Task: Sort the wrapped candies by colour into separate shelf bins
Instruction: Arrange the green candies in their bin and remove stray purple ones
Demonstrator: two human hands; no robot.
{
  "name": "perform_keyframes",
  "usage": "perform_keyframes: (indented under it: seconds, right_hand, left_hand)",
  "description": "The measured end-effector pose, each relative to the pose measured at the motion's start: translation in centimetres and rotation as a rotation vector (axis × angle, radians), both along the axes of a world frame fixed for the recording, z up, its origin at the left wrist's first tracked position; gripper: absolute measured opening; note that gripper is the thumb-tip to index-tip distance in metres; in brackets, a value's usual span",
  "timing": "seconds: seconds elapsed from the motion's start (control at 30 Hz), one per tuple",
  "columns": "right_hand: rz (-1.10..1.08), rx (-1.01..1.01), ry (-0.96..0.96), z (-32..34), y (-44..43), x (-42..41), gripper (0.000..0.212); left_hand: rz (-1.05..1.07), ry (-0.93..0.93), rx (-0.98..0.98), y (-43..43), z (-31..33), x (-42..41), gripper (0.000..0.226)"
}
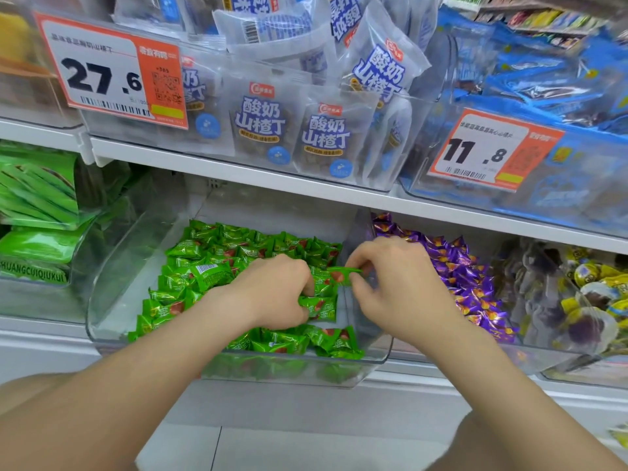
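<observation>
Bright, diffuse store lighting with no hard shadows; slight shade beneath the upper shelf (238,171), falling on the rear of the clear bin (112,266); soft glare on the bin walls and the blue packets (543,73); shelf lines bow with wide-angle distortion; centre sharp, corners blurred, upper right smeared.
</observation>
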State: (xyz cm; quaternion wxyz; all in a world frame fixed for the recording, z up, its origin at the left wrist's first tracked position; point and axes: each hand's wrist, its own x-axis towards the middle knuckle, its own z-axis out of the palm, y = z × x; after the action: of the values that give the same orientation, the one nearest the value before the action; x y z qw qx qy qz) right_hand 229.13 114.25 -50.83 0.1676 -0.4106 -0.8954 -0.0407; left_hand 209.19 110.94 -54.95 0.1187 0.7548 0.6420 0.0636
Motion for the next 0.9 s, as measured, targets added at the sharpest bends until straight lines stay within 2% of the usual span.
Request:
perform_keyframes:
  seconds: [0.13,0.27,0.37,0.43,0.6,0.7,0.9]
  right_hand:
    - [0.034,-0.126,0.308,0.1,-1.1,1.7,0.015]
    - [0.036,-0.231,0.526,0.1,-1.7,2.5,0.015]
    - [0.058,-0.222,0.497,-0.3,-1.8,2.6,0.017]
    - [0.086,-0.205,0.469,-0.4,-1.8,2.5,0.020]
    - [0.163,-0.168,0.421,-0.6,-1.5,2.7,0.024]
    - [0.142,-0.158,0.403,-0.9,-1.0,3.0,0.029]
    - [0.161,-0.173,0.369,-0.8,-0.3,3.0,0.023]
  left_hand:
    - [0.009,0.007,0.017,0.0,0.3,0.6,0.040]
    - [-0.001,-0.097,-0.056,0.4,0.2,0.9,0.033]
    - [0.032,-0.063,0.008,0.9,-0.6,1.8,0.024]
    - [0.078,-0.033,0.068,1.2,-1.1,2.3,0.026]
    - [0.098,-0.012,0.041,1.5,-1.5,2.5,0.028]
    - [0.079,0.051,0.068,1.3,-2.1,2.6,0.027]
    - [0.052,0.264,0.066,0.9,-2.0,2.3,0.024]
